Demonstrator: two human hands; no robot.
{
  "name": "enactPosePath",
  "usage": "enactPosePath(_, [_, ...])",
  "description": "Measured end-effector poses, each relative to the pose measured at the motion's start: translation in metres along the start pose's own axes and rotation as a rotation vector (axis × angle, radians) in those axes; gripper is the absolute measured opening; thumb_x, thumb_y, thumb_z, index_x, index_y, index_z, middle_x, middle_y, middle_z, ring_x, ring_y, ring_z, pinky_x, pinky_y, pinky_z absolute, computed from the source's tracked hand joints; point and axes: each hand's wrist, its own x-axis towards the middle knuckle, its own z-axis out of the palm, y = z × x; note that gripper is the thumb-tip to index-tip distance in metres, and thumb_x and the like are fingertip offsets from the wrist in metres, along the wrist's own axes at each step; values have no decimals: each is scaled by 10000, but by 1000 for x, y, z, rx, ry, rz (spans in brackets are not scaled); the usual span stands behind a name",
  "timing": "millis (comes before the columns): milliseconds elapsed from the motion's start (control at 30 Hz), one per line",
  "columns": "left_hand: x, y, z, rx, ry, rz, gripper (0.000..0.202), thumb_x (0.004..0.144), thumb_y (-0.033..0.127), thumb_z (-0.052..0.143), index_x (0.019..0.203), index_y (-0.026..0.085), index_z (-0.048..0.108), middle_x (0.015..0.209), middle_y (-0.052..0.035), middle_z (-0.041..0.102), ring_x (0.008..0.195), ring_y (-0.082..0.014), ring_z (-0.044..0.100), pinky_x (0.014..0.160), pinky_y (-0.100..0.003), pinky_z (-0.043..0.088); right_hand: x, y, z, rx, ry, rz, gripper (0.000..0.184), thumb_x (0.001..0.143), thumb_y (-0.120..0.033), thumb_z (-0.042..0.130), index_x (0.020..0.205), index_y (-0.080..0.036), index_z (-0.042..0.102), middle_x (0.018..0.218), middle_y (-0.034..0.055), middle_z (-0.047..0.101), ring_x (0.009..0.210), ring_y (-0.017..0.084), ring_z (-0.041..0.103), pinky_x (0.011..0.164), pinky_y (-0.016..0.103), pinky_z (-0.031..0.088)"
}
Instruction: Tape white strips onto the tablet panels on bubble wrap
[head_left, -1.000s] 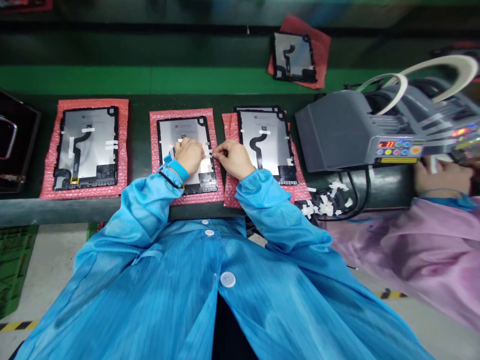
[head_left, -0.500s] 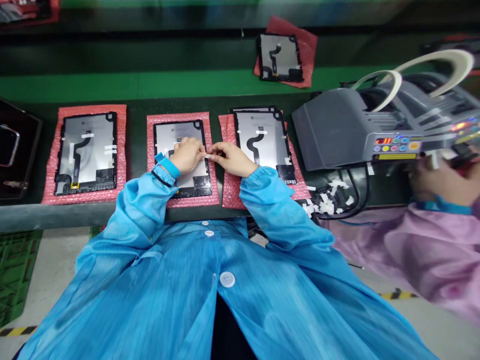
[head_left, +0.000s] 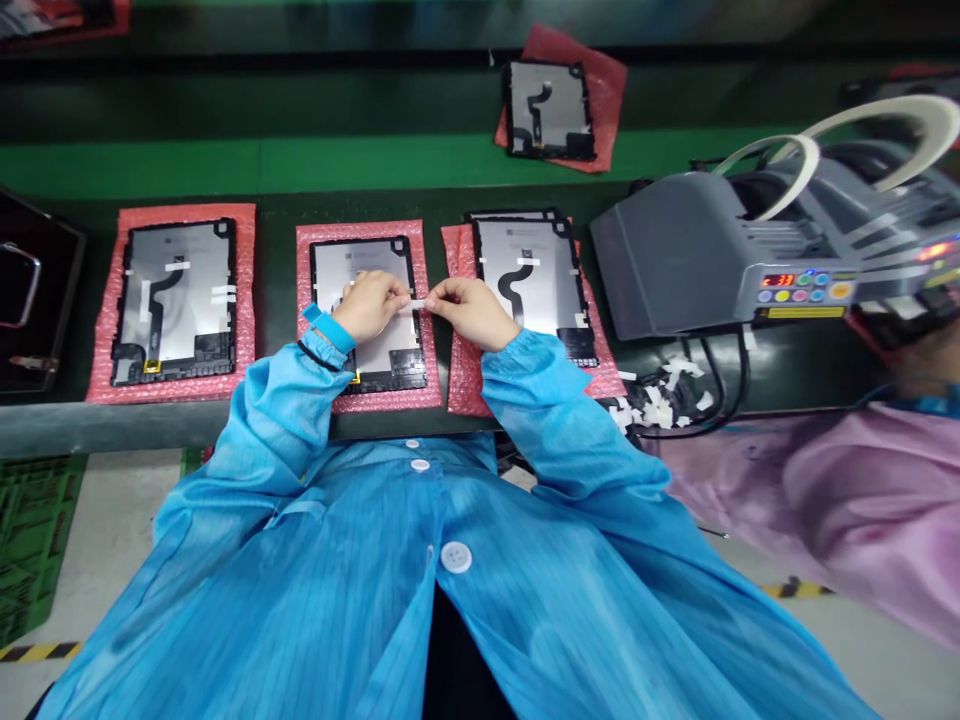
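White strip (head_left: 418, 303) pointed left to right, ends pinched between fingers of left hand (head_left: 367, 305) and right hand (head_left: 471, 312), at right edge of middle panel (head_left: 394, 350); panel lay long axis near-to-far on pink bubble wrap (head_left: 304, 270)

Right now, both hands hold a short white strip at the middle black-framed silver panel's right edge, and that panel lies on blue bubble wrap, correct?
Not blue: the head view shows pinkish-red bubble wrap under the middle black-framed silver panel. The short white strip is as you said.
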Motion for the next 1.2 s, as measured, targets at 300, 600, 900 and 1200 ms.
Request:
enactPosePath(300, [-11, -19, 0, 24, 73, -92, 177, 910, 257, 534, 849, 194, 688, 973, -90, 680, 1041, -269, 561, 977, -432, 404, 2, -8, 11, -218, -18, 109, 112, 807, -202, 623, 704, -161, 636, 678, 10, 600, 672, 145, 526, 705, 298, 426])
enactPosePath(600, [-13, -1, 5, 32, 3, -97, 155, 907, 292, 584, 901, 211, 717, 1036, -82, 660, 1113, -295, 512, 939, -440, 375, 6, -12, 15, -305, -44, 163, 114, 818, -220, 652, 721, -163, 673, 723, 30, 648, 724, 172, 563, 758, 311, 439])
enactPosePath(900, [-8, 9, 7, 115, -37, -74, 202, 917, 220, 519, 846, 172, 702, 1090, -129, 651, 1188, -343, 489, 981, -482, 356, 7, -5, 15, -286, -31, 86, 129, 802, -235, 652, 699, -159, 666, 721, 39, 659, 714, 165, 574, 739, 315, 465])
enactPosePath(1200, [-9, 13, 6, 195, -59, -58, 227, 913, 216, 498, 883, 143, 711, 1091, -157, 637, 1214, -361, 476, 1012, -505, 349, 2, -22, 14, -366, -41, 144, 122, 809, -141, 643, 692, -153, 676, 839, 82, 715, 788, 191, 640, 802, 336, 495])
